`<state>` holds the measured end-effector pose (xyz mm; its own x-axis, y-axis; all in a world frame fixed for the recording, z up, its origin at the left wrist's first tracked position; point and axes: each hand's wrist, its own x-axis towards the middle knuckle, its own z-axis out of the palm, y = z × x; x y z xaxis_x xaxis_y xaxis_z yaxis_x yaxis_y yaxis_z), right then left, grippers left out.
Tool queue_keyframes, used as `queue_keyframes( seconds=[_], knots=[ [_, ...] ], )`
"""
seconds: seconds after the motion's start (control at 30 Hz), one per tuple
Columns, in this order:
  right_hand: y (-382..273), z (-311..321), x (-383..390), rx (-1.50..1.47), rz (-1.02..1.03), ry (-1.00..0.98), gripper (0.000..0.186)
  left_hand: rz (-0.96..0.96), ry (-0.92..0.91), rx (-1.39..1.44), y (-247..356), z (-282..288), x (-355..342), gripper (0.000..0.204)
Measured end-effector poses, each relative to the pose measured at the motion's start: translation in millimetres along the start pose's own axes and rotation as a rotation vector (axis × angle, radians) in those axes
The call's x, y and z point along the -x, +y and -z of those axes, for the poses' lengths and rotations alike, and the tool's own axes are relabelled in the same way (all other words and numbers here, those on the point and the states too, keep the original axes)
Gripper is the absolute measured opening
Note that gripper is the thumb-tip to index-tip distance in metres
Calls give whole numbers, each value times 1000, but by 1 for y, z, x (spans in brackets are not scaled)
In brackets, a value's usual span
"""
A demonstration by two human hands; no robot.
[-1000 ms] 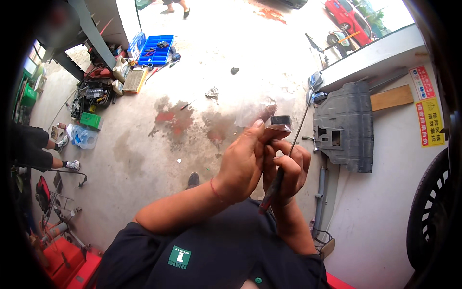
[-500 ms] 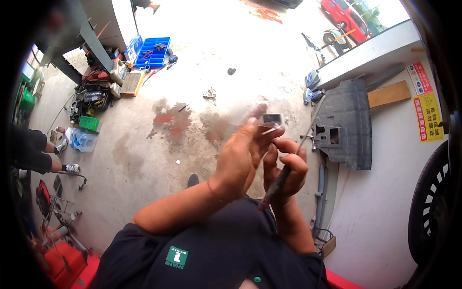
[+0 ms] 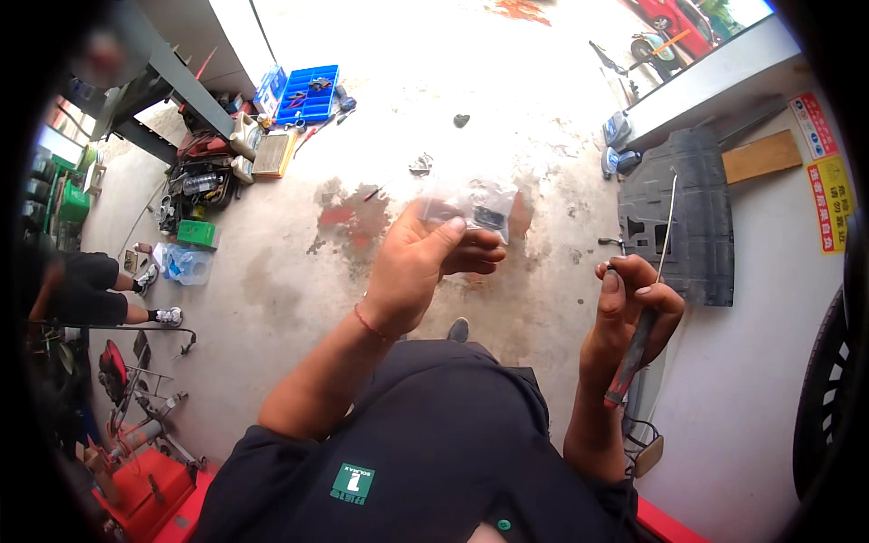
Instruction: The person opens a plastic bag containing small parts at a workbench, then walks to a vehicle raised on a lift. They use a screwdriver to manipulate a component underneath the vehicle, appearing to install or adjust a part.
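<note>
My left hand (image 3: 412,258) pinches a small clear plastic bag (image 3: 466,195) between thumb and fingers; small black pieces (image 3: 490,218) lie inside it. Further right, apart from the bag, my right hand (image 3: 625,321) is closed around the dark, red-ended handle of a hook pick (image 3: 632,355). Its thin metal shaft points up and away and bends at the tip. Thumb and forefinger of that same hand also pinch a tiny black piece (image 3: 611,267), too small to name.
A grey-black plastic panel (image 3: 692,244) and a wooden board (image 3: 763,157) lean at the right wall, near a tyre (image 3: 824,398). At left lie a blue parts tray (image 3: 308,95), a green box (image 3: 196,233) and a red machine (image 3: 145,489). Another person's legs (image 3: 100,294) show at far left.
My hands have moved apart: the right went right and slightly down with the hook pick, while the left shifted slightly left with the bag. The bag now shows more fully.
</note>
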<state>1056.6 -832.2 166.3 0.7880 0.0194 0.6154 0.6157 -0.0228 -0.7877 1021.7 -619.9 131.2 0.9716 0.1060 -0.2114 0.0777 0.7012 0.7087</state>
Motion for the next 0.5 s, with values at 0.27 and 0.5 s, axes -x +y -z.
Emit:
queue_keyframes(
  seconds=[0.27,0.5],
  knots=[
    [2,-11,3,95,137,-118,34,-156,152,-207,-12,-16,0,8],
    [0,-2,1,134,130,-123,32,-332,74,-361,6,-21,5,40]
  ],
)
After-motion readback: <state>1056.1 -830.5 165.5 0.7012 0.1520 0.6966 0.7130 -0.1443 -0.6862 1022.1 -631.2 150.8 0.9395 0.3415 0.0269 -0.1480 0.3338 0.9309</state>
